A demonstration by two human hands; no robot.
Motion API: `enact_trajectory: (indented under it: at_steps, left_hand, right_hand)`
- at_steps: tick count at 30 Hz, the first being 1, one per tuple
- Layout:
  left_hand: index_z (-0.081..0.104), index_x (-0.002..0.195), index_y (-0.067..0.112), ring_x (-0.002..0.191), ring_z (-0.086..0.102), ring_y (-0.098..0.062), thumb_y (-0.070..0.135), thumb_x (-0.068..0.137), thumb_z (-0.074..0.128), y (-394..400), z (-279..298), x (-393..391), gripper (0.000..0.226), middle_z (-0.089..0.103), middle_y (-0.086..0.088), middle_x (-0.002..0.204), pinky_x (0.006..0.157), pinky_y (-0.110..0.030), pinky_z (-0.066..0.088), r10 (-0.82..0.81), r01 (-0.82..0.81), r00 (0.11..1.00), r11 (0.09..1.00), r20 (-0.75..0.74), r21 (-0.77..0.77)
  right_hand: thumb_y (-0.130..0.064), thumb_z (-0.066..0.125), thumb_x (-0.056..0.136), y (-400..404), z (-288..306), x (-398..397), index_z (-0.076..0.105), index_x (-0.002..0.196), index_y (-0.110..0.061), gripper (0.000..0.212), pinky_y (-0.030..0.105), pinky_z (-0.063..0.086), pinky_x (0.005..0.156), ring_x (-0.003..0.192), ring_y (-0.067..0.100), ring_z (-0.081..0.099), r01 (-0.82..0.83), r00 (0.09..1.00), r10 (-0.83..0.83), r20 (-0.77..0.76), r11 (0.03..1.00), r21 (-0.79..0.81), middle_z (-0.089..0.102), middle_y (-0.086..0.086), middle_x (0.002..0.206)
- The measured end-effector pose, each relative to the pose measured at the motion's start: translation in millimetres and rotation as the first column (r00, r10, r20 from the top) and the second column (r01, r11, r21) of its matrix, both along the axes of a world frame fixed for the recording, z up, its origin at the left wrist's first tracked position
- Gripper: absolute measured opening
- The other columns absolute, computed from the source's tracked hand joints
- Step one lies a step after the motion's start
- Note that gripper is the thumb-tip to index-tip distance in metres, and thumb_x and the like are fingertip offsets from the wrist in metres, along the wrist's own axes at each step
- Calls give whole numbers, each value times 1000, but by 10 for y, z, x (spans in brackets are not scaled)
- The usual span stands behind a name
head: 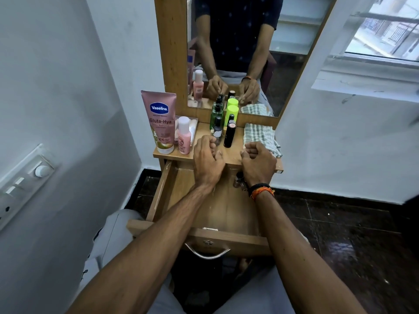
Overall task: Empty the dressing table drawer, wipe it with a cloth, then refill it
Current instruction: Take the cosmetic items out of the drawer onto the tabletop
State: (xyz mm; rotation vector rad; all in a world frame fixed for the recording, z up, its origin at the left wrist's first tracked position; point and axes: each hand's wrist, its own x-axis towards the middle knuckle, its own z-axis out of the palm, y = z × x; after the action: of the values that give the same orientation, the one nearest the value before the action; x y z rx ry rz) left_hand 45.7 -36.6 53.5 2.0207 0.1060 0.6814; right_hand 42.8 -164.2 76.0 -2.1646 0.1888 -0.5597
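Observation:
The wooden drawer (pixel 181 191) is pulled out below the tabletop. A small glass bottle (pixel 238 180) lies at its back right, partly hidden by my right wrist. My left hand (pixel 207 162) is over the tabletop's front edge, its curled fingertips against a small dark-capped glass bottle (pixel 217 132). My right hand (pixel 258 163) hovers beside it with fingers curled and nothing visible in them. A folded checked cloth (pixel 260 135) lies on the tabletop just beyond my right hand.
On the tabletop (pixel 231 155) stand a pink Vaseline tube (pixel 161 123), a small pink bottle (pixel 184 137), a green bottle (pixel 215 115), a lime-capped container (pixel 232 113) and a black tube (pixel 230 135). A mirror (pixel 238 53) rises behind. A wall with a switch panel (pixel 25 180) is close on the left.

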Motion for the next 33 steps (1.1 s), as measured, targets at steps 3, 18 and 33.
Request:
enact_trajectory:
  at_steps: [3, 18, 33]
  left_hand:
    - [54, 90, 16, 77, 56, -17, 6, 82, 68, -14, -5, -117, 19, 55, 4, 84, 66, -36, 54, -70, 65, 995, 996, 75, 63]
    - [71, 84, 17, 76, 63, -10, 13, 85, 70, -13, -98, -213, 5, 68, 7, 77, 71, -35, 58, -378, 450, 856, 880, -354, 150]
    - [63, 128, 13, 115, 64, -26, 19, 78, 74, -173, -322, -91, 52, 69, -8, 123, 92, -37, 56, -347, 510, 678, 857, -648, 75]
  right_hand:
    - [-14, 72, 85, -53, -41, -175, 74, 97, -17, 12, 23, 54, 82, 83, 6, 64, 38, 999, -38, 15, 999, 0, 73, -4, 90]
    - [-10, 73, 82, -389, -336, -505, 77, 96, -17, 16, 44, 62, 81, 82, 22, 71, 24, 951, -63, -303, 991, -132, 75, 3, 89]
    - [-18, 64, 85, -272, -379, -386, 69, 101, -9, 19, 44, 58, 78, 91, 34, 67, -152, 954, -15, -300, 837, -525, 72, 13, 99]
